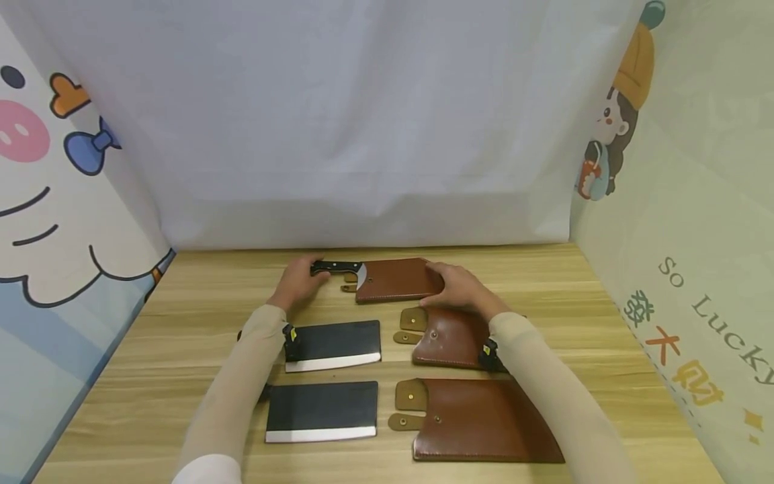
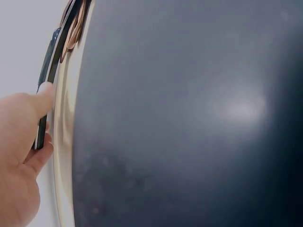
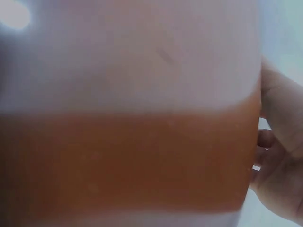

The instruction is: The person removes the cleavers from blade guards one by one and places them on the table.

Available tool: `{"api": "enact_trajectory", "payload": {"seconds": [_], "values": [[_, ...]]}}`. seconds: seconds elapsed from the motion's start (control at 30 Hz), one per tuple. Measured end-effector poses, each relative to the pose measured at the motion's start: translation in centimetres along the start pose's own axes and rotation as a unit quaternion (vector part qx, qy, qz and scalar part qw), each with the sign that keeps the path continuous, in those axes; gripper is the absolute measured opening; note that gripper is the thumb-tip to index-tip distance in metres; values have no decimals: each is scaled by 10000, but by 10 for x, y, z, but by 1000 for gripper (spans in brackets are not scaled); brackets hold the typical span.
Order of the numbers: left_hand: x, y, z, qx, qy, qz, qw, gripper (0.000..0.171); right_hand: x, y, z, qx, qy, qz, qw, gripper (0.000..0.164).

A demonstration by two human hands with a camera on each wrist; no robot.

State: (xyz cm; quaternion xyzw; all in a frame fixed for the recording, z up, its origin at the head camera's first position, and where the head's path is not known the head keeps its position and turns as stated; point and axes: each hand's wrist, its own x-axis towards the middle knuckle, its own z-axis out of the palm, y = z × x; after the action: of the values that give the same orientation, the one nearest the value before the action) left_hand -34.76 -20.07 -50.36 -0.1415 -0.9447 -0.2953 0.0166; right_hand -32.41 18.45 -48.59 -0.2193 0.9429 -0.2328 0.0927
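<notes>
Your left hand (image 1: 300, 281) has its grip closed around the black handle of the far cleaver (image 1: 338, 266), thumb on one side and fingers on the other. That cleaver lies at the back of the bench (image 1: 211, 302), its blade inside the brown far sheath (image 1: 394, 281) except for a sliver beside the handle. Your right hand (image 1: 459, 286) holds the sheath's right end, its grip spanning the end. Nearer you, the middle cleaver (image 1: 338, 339) and near cleaver (image 1: 320, 407) lie bare, left of the middle sheath (image 1: 450, 336) and near sheath (image 1: 484, 420).
</notes>
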Motion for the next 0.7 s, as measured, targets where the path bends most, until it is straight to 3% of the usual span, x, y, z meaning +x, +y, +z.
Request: {"api": "enact_trajectory", "payload": {"seconds": [0.37, 0.7], "values": [[-3, 3, -5, 65, 263, 223, 9994, 40, 2, -2, 0, -554, 59, -209, 9982, 86], [-2, 8, -13, 233, 400, 568, 9973, 40, -6, -8, -11, -411, 302, -99, 9986, 87]]}}
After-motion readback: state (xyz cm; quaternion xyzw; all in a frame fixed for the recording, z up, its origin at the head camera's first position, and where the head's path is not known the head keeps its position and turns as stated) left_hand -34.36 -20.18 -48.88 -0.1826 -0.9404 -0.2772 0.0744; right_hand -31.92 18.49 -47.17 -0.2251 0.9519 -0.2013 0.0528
